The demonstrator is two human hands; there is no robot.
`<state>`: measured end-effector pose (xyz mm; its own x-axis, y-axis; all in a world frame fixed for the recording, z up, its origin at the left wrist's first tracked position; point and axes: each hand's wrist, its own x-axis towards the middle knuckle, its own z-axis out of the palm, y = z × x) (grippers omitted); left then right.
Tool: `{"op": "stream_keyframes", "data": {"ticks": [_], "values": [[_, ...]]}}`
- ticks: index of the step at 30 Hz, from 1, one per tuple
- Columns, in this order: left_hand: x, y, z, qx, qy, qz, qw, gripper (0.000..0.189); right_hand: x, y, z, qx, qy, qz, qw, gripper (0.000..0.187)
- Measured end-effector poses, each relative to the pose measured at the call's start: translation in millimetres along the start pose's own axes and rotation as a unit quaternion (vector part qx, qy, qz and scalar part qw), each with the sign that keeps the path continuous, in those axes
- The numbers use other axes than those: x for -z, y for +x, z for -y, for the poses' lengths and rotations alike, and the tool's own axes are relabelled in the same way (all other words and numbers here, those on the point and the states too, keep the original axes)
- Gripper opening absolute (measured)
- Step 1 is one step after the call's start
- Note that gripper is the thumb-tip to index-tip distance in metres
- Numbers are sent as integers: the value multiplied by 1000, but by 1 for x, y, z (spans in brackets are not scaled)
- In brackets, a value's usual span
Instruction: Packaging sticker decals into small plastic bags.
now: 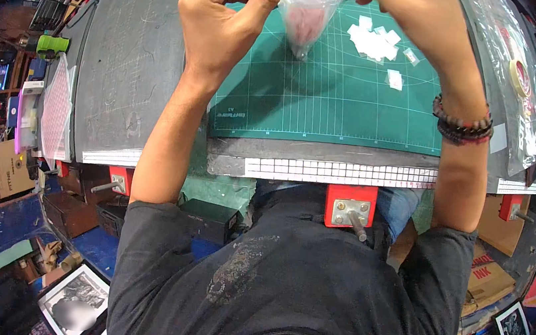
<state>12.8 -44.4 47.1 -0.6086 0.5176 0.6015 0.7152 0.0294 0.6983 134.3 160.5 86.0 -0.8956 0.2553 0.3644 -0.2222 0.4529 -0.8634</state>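
A clear plastic bag [307, 24] with something reddish inside hangs over a green cutting mat [345, 111], its lower corner pointing down. My left hand [236, 18] pinches the bag's upper left side between thumb and forefinger. At the upper right of the bag is my right hand [406, 21], its fingertips partly cut off by the top of the picture, gripping the bag's edge. Several small white packets [373, 44] lie in a loose pile on the mat below my right hand. Another packet [394, 79] rests nearer to me, apart from the pile.
Right of the mat lies a large clear plastic sheet [529, 124] with a roll of tape [520, 78] on it. A red clamp block [350, 206] with a protruding bolt sits at the table's front edge. Dark boards [130, 60] extend to the left.
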Motion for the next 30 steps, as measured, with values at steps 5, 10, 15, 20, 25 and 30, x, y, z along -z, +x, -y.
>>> {"op": "stream_keyframes", "data": {"ticks": [5,10,15,20,25,30], "values": [[-6,0,-8,10,20,-9,1000,17,9,-1,8,-20,-44,36,998,22],[-4,0,-7,20,10,-11,1000,18,45,-5,3,57,-217,-4,974,33],[-5,2,-11,21,16,-9,1000,19,33,-28,-63,116,-330,161,923,55],[-5,2,-13,4,42,-4,999,19,8,-40,-76,147,-388,171,894,44],[-6,2,-1,-32,18,-5,999,18,25,-52,-74,172,-382,180,890,33],[-1,2,-17,-9,14,-4,1000,19,34,-64,-42,70,-315,222,920,46]]}}
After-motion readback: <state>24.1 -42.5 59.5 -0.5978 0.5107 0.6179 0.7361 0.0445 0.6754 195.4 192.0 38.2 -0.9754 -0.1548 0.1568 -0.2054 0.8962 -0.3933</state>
